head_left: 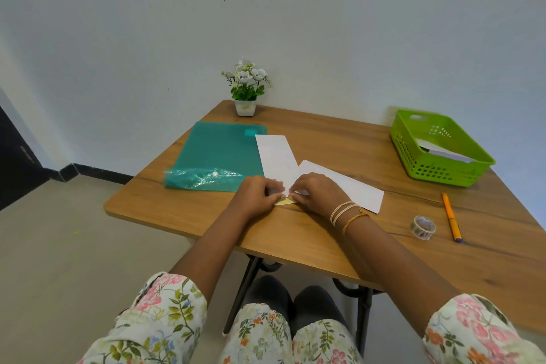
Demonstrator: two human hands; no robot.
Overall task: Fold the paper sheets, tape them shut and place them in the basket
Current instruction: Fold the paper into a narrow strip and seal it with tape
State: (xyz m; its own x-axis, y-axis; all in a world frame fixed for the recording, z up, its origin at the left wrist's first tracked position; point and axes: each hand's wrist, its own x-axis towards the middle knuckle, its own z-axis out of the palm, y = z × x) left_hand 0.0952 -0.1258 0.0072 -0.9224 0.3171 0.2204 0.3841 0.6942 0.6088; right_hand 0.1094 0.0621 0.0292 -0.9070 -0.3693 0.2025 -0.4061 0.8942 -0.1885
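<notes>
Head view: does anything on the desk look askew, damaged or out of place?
Only minor things. The teal folder has its flap open and crinkled at the near edge, and two folded papers lie crossed at an angle. Nothing is spilled or torn.

We've only got the one view here, a wide-angle cam on the person's head, looking forward and down over the brown wooden table. It sits close above the forearms and knees at the bottom edge, with the plain white wall filling the top half. Straight lines bow near the edges, so it's a pretty fisheye look.
</notes>
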